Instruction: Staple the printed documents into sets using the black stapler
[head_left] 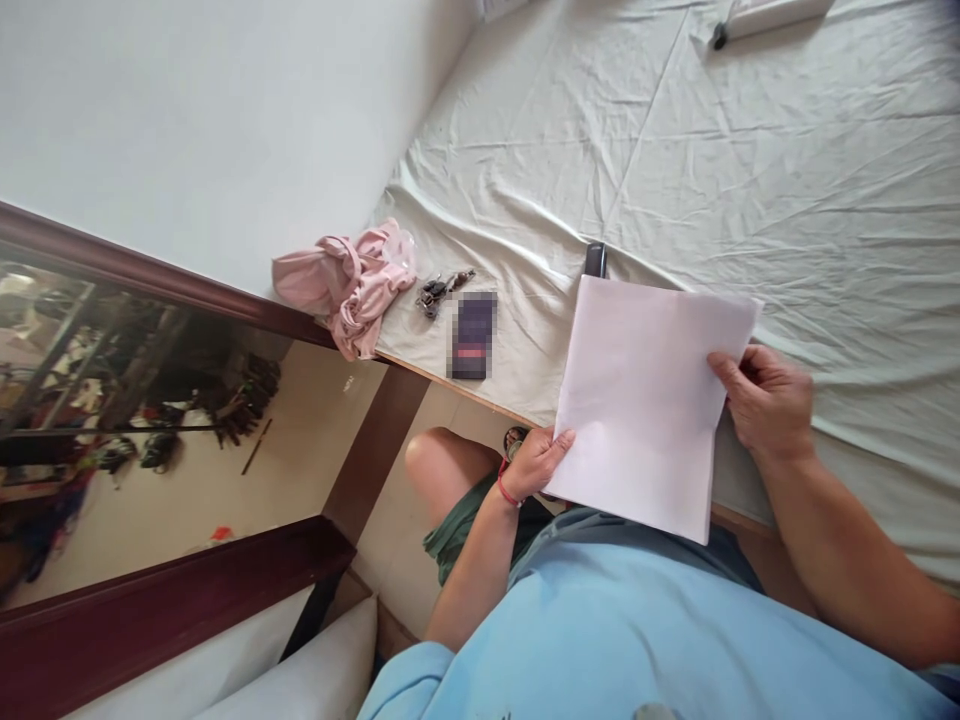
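Note:
A stack of white paper (637, 400) is held between my two hands, slightly tilted above the table's near edge and my lap. At its lower left edge my left hand (536, 462) grips it, thumb on top and fingers underneath. My right hand (769, 395) pinches the right edge near the upper corner, its thumb lying on the sheet. Just beyond the paper's top left corner a black object (596, 259) lies on the cloth, partly covered by the paper, so its kind is hidden.
Left on the cloth-covered table (675, 170) lie a blurred-out dark rectangular object (472, 335), a bunch of keys (442, 290) and a crumpled pink cloth (356, 280). A white object with a black end (772, 18) lies at the far edge. A dark-framed mirror (172, 420) stands left.

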